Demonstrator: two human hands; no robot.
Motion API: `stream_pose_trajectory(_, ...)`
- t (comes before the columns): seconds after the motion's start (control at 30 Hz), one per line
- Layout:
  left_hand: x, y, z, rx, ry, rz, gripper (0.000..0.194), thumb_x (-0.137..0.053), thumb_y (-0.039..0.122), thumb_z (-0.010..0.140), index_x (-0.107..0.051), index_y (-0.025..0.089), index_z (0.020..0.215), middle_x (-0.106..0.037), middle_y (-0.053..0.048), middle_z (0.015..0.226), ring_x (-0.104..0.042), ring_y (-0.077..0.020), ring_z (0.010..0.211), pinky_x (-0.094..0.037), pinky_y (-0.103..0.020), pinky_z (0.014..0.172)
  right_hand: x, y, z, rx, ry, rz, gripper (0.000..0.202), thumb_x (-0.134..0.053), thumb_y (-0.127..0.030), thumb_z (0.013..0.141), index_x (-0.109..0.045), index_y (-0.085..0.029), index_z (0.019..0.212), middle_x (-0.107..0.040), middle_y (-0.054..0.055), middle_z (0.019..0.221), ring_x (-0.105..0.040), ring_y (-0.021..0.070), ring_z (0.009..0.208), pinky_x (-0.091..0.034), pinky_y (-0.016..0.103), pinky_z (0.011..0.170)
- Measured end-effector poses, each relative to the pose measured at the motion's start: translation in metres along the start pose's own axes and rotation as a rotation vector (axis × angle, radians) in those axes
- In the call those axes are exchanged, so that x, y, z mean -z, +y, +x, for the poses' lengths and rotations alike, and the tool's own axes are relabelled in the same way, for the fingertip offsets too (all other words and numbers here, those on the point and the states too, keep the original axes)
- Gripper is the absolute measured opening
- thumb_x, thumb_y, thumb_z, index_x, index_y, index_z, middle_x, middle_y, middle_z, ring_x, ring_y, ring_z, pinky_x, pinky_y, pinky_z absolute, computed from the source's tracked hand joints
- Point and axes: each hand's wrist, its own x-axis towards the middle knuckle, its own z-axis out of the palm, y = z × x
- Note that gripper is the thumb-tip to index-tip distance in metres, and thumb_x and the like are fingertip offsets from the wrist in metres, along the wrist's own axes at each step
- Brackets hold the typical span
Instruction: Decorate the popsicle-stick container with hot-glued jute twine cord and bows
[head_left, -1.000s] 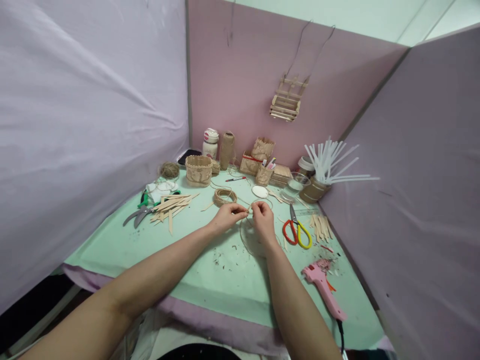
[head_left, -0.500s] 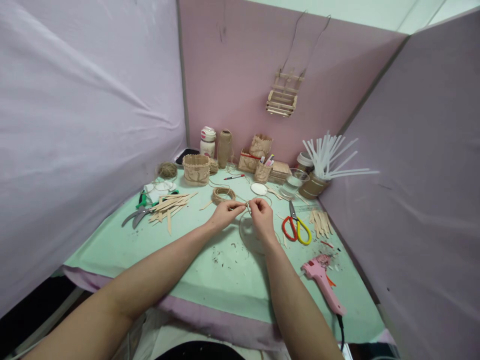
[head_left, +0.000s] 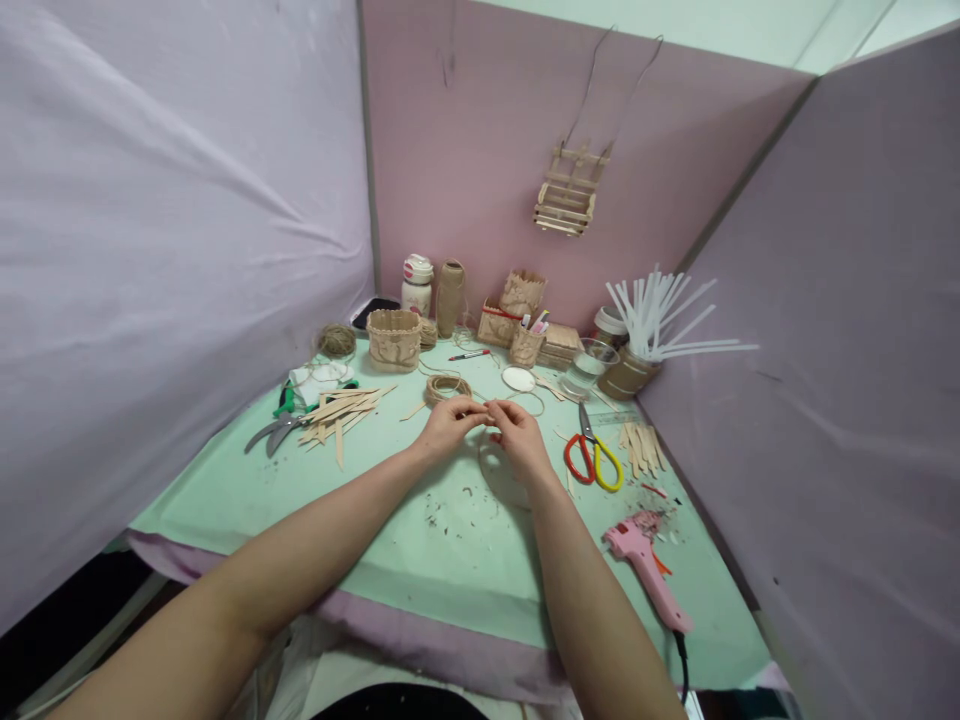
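My left hand (head_left: 450,424) and my right hand (head_left: 516,436) meet over the middle of the table, fingertips pinched together. Between them they grip a thin twine (head_left: 493,462), whose loop hangs below my right hand and rests on the green cloth. Most of the gripped stretch is hidden by my fingers. Just behind my left hand lies a coil of brown twine (head_left: 447,388). A white oval disc (head_left: 518,379) is on the cloth beyond my right hand.
Red-and-yellow-handled scissors (head_left: 592,455) and a pink glue gun (head_left: 646,570) lie to the right. Pruning shears (head_left: 276,434) and wooden strips (head_left: 345,412) are at left. Along the back stand a woven-looking basket (head_left: 394,340), a water bowl (head_left: 589,370) and white glue sticks (head_left: 660,320).
My right hand has shifted slightly left, so my fingertips now touch and cover the spot of twine that showed between them. The rest of the table is unchanged.
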Motion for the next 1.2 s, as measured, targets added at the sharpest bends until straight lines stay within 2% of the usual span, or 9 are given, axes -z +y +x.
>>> stream_pose_trajectory(0.13, -0.001, 0.001, -0.001, -0.028, -0.007, 0.065, 0.016, -0.066, 0.030, 0.077, -0.074, 0.016, 0.075, -0.068, -0.005, 0.078, -0.060, -0.0172, 0.077, -0.046, -0.029, 0.074, -0.002, -0.001, -0.001, 0.059, 0.029, 0.042, 0.025, -0.067, -0.044, 0.072, -0.061, -0.020, 0.074, -0.062, 0.000, 0.077, -0.058, 0.0144, 0.074, -0.051, 0.028, 0.068)
stream_pose_trajectory(0.3, -0.002, 0.002, -0.001, -0.077, -0.039, 0.083, 0.015, -0.066, 0.029, 0.078, -0.075, 0.017, 0.076, -0.068, -0.005, 0.080, -0.059, -0.0172, 0.078, -0.047, -0.030, 0.076, -0.005, -0.005, -0.003, 0.094, 0.084, 0.060, 0.025, -0.064, -0.043, 0.073, -0.055, -0.020, 0.070, -0.057, -0.002, 0.069, -0.055, 0.0136, 0.067, -0.052, 0.029, 0.066)
stream_pose_trajectory(0.43, -0.003, 0.003, -0.003, -0.109, -0.058, 0.077, 0.012, -0.067, 0.027, 0.078, -0.075, 0.018, 0.076, -0.067, -0.005, 0.078, -0.060, -0.0174, 0.079, -0.047, -0.030, 0.077, -0.006, -0.004, -0.003, 0.067, 0.110, 0.102, 0.024, -0.062, -0.043, 0.074, -0.051, -0.022, 0.071, -0.057, -0.002, 0.067, -0.054, 0.0135, 0.063, -0.051, 0.029, 0.062)
stream_pose_trajectory(0.8, -0.001, 0.007, -0.004, -0.139, -0.080, 0.087, 0.012, -0.066, 0.025, 0.079, -0.075, 0.017, 0.077, -0.065, -0.005, 0.080, -0.059, -0.0167, 0.079, -0.046, -0.029, 0.078, -0.006, 0.001, 0.000, -0.046, 0.079, 0.199, 0.030, -0.064, -0.049, 0.070, -0.052, -0.021, 0.070, -0.056, -0.001, 0.065, -0.054, 0.0126, 0.058, -0.050, 0.029, 0.060)
stream_pose_trajectory(0.9, 0.000, 0.006, -0.003, -0.127, -0.024, 0.142, 0.012, -0.064, 0.024, 0.081, -0.074, 0.017, 0.078, -0.066, -0.005, 0.081, -0.059, -0.0169, 0.080, -0.046, -0.029, 0.077, -0.004, -0.001, -0.002, -0.073, 0.095, 0.134, 0.033, -0.058, -0.053, 0.077, -0.056, -0.020, 0.074, -0.060, 0.002, 0.065, -0.057, 0.0155, 0.059, -0.049, 0.030, 0.058)
stream_pose_trajectory(0.97, 0.002, 0.004, -0.002, -0.123, 0.057, 0.190, 0.013, -0.064, 0.024, 0.082, -0.074, 0.017, 0.078, -0.067, -0.005, 0.081, -0.059, -0.0172, 0.080, -0.046, -0.029, 0.076, -0.003, -0.003, -0.005, 0.000, 0.139, -0.054, 0.035, -0.051, -0.053, 0.083, -0.058, -0.019, 0.076, -0.063, 0.004, 0.067, -0.058, 0.0174, 0.062, -0.048, 0.031, 0.060)
stream_pose_trajectory(1.03, 0.003, 0.002, -0.002, -0.130, 0.124, 0.236, 0.013, -0.063, 0.024, 0.083, -0.073, 0.016, 0.079, -0.067, -0.006, 0.082, -0.059, -0.0174, 0.081, -0.045, -0.029, 0.076, -0.004, -0.004, -0.008, 0.178, 0.173, -0.299, 0.031, -0.050, -0.047, 0.087, -0.058, -0.020, 0.077, -0.063, 0.004, 0.070, -0.058, 0.0176, 0.066, -0.047, 0.031, 0.064)
stream_pose_trajectory(1.13, 0.004, 0.000, -0.002, -0.143, 0.166, 0.292, 0.012, -0.063, 0.022, 0.083, -0.073, 0.016, 0.082, -0.067, -0.006, 0.081, -0.058, -0.0172, 0.081, -0.045, -0.029, 0.075, -0.008, -0.004, -0.013, 0.460, 0.134, -0.520, 0.013, -0.052, -0.031, 0.087, -0.059, -0.020, 0.087, -0.062, 0.004, 0.083, -0.056, 0.0174, 0.075, -0.046, 0.030, 0.068)
stream_pose_trajectory(1.2, 0.003, -0.001, -0.003, -0.157, 0.163, 0.316, 0.012, -0.063, 0.020, 0.083, -0.074, 0.016, 0.083, -0.066, -0.005, 0.079, -0.058, -0.0168, 0.079, -0.045, -0.029, 0.075, -0.010, -0.003, -0.013, 0.561, 0.087, -0.577, 0.014, -0.048, -0.022, 0.087, -0.059, -0.020, 0.095, -0.059, 0.007, 0.094, -0.056, 0.0182, 0.082, -0.048, 0.029, 0.068)
